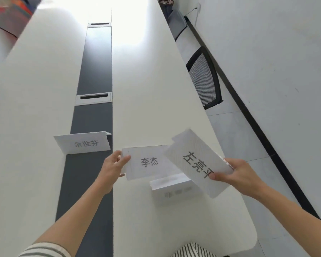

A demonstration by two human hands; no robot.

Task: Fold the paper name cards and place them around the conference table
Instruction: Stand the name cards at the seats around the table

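My left hand (pixel 113 165) pinches the left edge of a white name card (pixel 146 162) printed with two dark characters, held above the white conference table (pixel 35 89). In my right hand (pixel 235 173) is a larger tilted name card (pixel 196 162) with three characters, its upper left corner overlapping the first card. A folded name card (pixel 83 143) stands tent-like on the table to the left, straddling the dark centre strip. Another folded card (pixel 172 190) stands on the table below the two held cards, its print blurred.
A dark grey strip (pixel 96 62) with two metal cable hatches (pixel 93 98) runs down the table's middle. A black mesh chair (pixel 204 78) is tucked at the right edge, beside a white wall with black skirting. The table's rounded near corner lies at lower right.
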